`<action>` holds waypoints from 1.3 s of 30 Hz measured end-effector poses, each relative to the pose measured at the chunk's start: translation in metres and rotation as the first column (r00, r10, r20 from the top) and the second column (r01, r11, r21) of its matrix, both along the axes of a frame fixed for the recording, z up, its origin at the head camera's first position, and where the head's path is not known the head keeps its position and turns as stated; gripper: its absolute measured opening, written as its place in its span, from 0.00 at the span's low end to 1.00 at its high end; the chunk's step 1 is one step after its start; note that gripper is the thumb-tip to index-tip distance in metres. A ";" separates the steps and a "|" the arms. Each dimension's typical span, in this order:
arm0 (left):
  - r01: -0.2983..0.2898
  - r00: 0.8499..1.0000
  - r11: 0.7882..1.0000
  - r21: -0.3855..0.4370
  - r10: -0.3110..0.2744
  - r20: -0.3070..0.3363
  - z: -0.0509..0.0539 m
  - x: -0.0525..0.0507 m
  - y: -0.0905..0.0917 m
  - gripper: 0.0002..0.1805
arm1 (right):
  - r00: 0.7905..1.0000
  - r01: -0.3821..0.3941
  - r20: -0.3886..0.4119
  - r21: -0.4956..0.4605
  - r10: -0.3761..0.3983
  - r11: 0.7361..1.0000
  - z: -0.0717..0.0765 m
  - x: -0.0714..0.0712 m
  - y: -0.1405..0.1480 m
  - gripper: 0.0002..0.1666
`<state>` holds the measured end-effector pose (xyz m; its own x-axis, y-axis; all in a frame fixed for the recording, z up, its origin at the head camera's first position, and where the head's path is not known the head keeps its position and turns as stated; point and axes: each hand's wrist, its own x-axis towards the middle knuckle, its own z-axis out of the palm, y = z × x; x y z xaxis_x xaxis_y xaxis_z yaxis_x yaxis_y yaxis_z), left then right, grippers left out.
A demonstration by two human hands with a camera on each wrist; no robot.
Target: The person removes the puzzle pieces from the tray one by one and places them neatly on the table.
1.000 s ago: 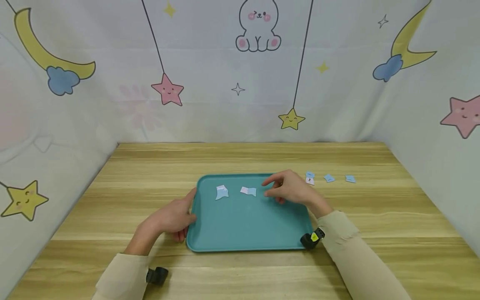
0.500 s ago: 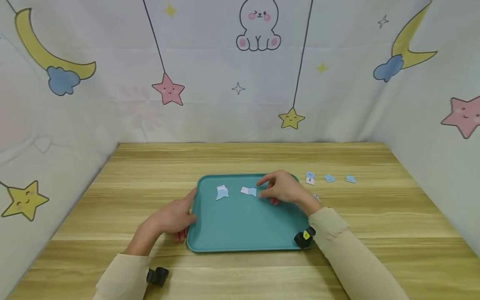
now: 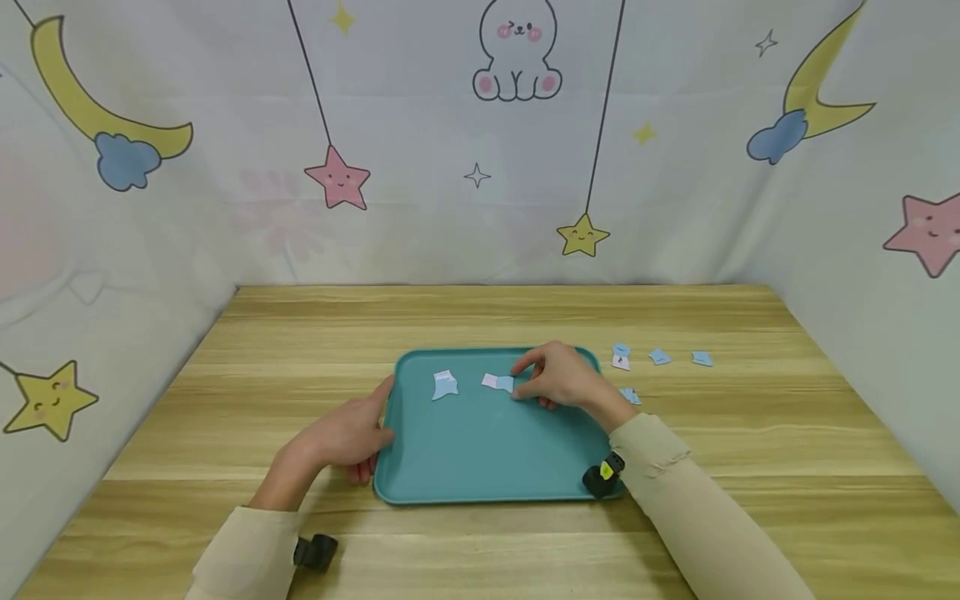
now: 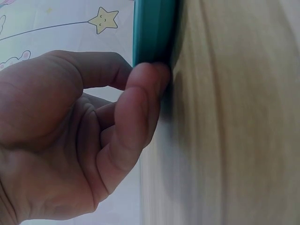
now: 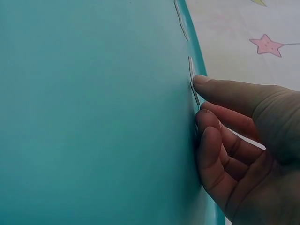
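Observation:
A teal tray (image 3: 495, 450) lies on the wooden table. My left hand (image 3: 341, 432) holds the tray's left rim, its thumb and fingertips meeting at the edge in the left wrist view. Two flat, irregular puzzle pieces lie near the tray's far side. The left puzzle piece (image 3: 446, 387) is white above and light blue below. The right puzzle piece (image 3: 495, 382) is pale pink-white at its left and light blue at its right. My right hand (image 3: 562, 379) has thumb and index finger at the blue end of this right piece, pinching its edges. Its other fingers are curled beneath.
Beyond the tray's right side lie more puzzle pieces on the table: a blue and white piece (image 3: 621, 357), two blue pieces (image 3: 659, 357), and another piece (image 3: 631, 396) partly behind the right wrist. A patterned cloth (image 3: 420, 125) hangs behind the table.
My right hand has moved left over the tray, and its thumb and index finger have come to the right piece. A piece beside the right wrist has come into view. My left hand has not moved.

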<state>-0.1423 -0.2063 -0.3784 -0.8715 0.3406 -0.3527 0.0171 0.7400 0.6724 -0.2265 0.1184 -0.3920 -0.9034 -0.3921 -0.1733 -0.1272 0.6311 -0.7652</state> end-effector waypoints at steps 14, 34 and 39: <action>-0.003 1.000 1.000 0.007 0.003 0.007 0.000 0.000 -0.001 0.47 | 1.000 -0.003 -0.030 0.009 0.003 1.000 -0.002 0.000 -0.005 0.17; -0.002 1.000 1.000 0.002 0.002 0.002 -0.002 -0.001 -0.002 0.47 | 0.998 -0.041 -0.047 0.000 0.041 0.999 -0.001 0.001 -0.004 0.14; -0.004 1.000 1.000 0.002 0.004 0.005 -0.002 -0.002 -0.002 0.47 | 0.999 -0.033 -0.024 -0.030 0.032 0.999 0.001 0.003 -0.002 0.15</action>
